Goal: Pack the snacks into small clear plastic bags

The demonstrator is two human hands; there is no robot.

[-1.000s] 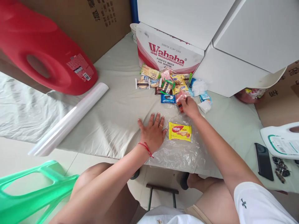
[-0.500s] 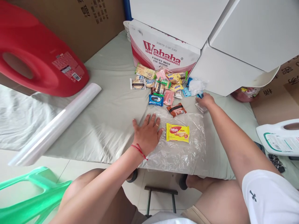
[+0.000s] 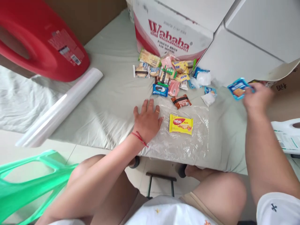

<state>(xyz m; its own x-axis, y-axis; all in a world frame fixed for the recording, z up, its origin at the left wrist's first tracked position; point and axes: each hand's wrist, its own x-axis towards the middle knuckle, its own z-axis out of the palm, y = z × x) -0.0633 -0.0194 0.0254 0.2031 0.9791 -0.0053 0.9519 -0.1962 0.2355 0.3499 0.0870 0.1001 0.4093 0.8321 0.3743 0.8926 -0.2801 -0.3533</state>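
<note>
My right hand (image 3: pixel 256 98), blurred by motion, grips a blue snack packet (image 3: pixel 238 88) by its edge, raised at the right of the cloth. Fingers spread, my left hand (image 3: pixel 147 120) lies flat at the left edge of a clear plastic sheet (image 3: pixel 178 146). On that sheet rests a yellow wafer packet (image 3: pixel 181 124). A brown snack packet (image 3: pixel 181 101) lies by the sheet's far edge. Beyond it sits a pile of wrapped snacks, including a dark blue packet (image 3: pixel 160 89) and a pink packet (image 3: pixel 173 87). A blue-and-white packet (image 3: pixel 209 96) lies right of the pile.
A white-and-red carton (image 3: pixel 173 37) stands behind the snacks. On the left are a large red jug (image 3: pixel 58 40) and a roll of plastic film (image 3: pixel 61 107). A green plastic bag (image 3: pixel 35 184) hangs at lower left. A white bottle (image 3: pixel 286 136) is at right.
My right hand has moved from beside the pile to the right, carrying the blue snack packet. My left hand stays on the sheet. The camera view has shifted slightly.
</note>
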